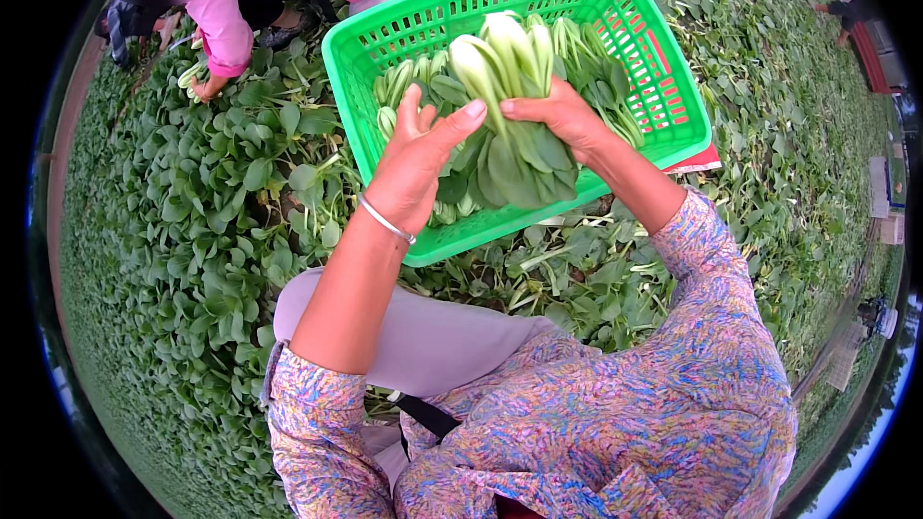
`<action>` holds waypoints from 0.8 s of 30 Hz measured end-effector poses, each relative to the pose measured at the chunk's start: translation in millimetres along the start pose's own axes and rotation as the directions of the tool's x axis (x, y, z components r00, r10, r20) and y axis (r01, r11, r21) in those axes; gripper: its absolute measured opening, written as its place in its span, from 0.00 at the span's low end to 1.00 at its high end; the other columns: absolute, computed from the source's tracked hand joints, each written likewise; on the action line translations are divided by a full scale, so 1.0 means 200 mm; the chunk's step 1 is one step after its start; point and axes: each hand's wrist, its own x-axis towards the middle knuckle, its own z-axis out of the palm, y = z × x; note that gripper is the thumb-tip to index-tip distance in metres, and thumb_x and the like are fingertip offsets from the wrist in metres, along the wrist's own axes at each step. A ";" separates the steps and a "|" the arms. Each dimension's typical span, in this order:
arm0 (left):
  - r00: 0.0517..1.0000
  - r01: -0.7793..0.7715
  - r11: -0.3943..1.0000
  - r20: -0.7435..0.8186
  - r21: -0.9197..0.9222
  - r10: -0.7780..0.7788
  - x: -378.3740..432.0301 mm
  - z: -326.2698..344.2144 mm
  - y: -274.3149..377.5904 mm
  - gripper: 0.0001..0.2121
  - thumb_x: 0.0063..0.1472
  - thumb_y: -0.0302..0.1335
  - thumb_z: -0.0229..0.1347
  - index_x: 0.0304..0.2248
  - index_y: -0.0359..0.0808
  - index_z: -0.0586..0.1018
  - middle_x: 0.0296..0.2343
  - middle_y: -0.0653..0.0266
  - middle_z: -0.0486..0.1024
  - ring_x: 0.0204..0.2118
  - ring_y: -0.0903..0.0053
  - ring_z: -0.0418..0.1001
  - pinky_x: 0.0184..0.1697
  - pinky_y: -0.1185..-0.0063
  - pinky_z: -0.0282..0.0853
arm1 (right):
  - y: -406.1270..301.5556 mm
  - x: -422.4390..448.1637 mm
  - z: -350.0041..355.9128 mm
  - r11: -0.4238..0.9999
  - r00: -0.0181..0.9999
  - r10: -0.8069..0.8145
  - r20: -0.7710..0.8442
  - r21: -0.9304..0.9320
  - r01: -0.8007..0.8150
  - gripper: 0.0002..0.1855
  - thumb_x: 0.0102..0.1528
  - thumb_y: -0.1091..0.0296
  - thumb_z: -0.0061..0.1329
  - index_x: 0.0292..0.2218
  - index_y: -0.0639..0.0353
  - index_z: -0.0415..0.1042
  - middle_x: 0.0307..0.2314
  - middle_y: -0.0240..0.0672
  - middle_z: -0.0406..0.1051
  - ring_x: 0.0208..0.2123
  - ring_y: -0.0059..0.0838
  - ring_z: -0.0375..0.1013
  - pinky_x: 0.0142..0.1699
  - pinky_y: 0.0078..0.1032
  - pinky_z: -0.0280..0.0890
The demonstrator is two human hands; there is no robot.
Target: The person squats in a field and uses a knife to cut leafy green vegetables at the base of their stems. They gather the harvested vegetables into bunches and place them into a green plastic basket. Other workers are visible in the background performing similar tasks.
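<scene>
My right hand (559, 115) grips a bunch of bok choy (515, 151) over a green plastic basket (497, 231), pale stem bases up and dark leaves hanging down. At the bunch's left side is my left hand (425, 158), with a silver bangle on the wrist, thumb and fingers apart; its thumb tip lies close to the stems, and whether it touches them is unclear. More bok choy (595, 76) lies inside the basket along its right and left sides, partly hidden behind the held bunch.
Growing leafy greens (209, 194) fill the ground at the left. Cut leaves (591, 274) litter the soil below and right of the basket. At the upper left a person in a pink top (223, 21) crouches, one hand at some bok choy stems. Something red lies beneath the basket's right corner.
</scene>
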 end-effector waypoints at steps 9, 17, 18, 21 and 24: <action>0.951 -0.298 0.952 -0.109 -0.070 0.290 -0.33 -0.46 0.31 0.29 0.66 0.35 0.47 0.60 0.28 0.55 0.60 0.52 0.51 0.62 0.63 0.55 0.62 0.69 0.56 | 0.63 0.37 -0.88 0.329 0.939 -0.099 -0.330 -0.901 -0.282 0.66 0.48 0.39 0.56 0.64 0.65 0.23 0.60 0.59 0.42 0.61 0.55 0.48 0.64 0.40 0.48; 0.801 -0.390 0.898 -0.556 -0.202 0.222 -0.84 -1.25 0.07 0.27 0.67 0.32 0.47 0.60 0.29 0.56 0.60 0.53 0.54 0.61 0.66 0.57 0.61 0.72 0.59 | 0.96 0.65 -0.88 0.281 0.887 -0.087 -0.454 -0.865 -0.415 0.60 0.54 0.42 0.49 0.63 0.59 0.16 0.58 0.69 0.42 0.58 0.65 0.51 0.62 0.45 0.50; 0.761 -0.376 0.910 -0.618 -0.174 0.196 -0.90 -1.31 0.02 0.26 0.66 0.31 0.48 0.59 0.29 0.58 0.59 0.54 0.57 0.60 0.66 0.60 0.59 0.72 0.61 | 0.93 0.64 -0.92 0.297 0.904 -0.059 -0.424 -0.872 -0.390 0.62 0.54 0.40 0.50 0.63 0.60 0.16 0.58 0.71 0.41 0.59 0.66 0.49 0.63 0.44 0.49; 0.655 -0.337 0.924 -0.750 -0.180 0.093 -1.02 -1.51 -0.24 0.22 0.64 0.30 0.50 0.55 0.30 0.64 0.54 0.55 0.64 0.54 0.68 0.68 0.53 0.73 0.67 | 0.70 0.60 -0.92 0.332 0.947 0.128 -0.295 -0.887 -0.321 0.64 0.50 0.38 0.55 0.63 0.74 0.28 0.57 0.56 0.56 0.60 0.41 0.57 0.63 0.30 0.52; 0.641 -0.231 0.921 -0.761 -0.313 -0.098 -1.07 -1.64 -0.65 0.19 0.63 0.29 0.52 0.52 0.33 0.68 0.49 0.58 0.70 0.48 0.70 0.72 0.48 0.75 0.70 | 0.28 0.64 -0.79 -0.285 0.948 0.194 -0.254 -0.939 -0.193 0.41 0.50 0.45 0.55 0.55 0.68 0.62 0.52 0.54 0.64 0.56 0.47 0.64 0.58 0.36 0.59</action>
